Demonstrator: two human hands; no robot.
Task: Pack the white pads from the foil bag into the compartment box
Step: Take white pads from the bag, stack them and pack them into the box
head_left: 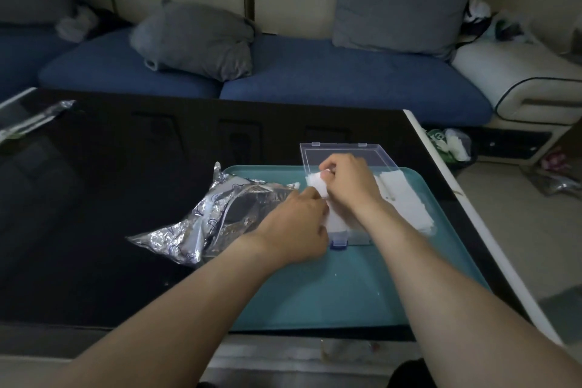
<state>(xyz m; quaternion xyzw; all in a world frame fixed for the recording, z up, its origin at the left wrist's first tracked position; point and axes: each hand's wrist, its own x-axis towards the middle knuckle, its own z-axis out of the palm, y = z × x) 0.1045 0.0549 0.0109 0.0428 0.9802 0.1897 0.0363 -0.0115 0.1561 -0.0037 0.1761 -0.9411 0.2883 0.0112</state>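
A clear compartment box (356, 238) with blue latches lies open on the teal tray (346, 287), its lid (343, 151) tipped back. White pads (406, 201) fill its right side. My right hand (349, 183) pinches a white pad (316, 183) over the box's left part. My left hand (299, 224) rests at the box's left edge, fingers curled against the same pad; how it holds it is hidden. The crumpled foil bag (214, 217) lies to the left, half on the tray.
The tray sits on a black glass table (126, 167) whose white right edge (456, 186) runs diagonally. A clear wrapper (34, 120) lies at the far left. A blue sofa with grey cushions (195, 38) stands behind. Bags litter the floor (453, 142) to the right.
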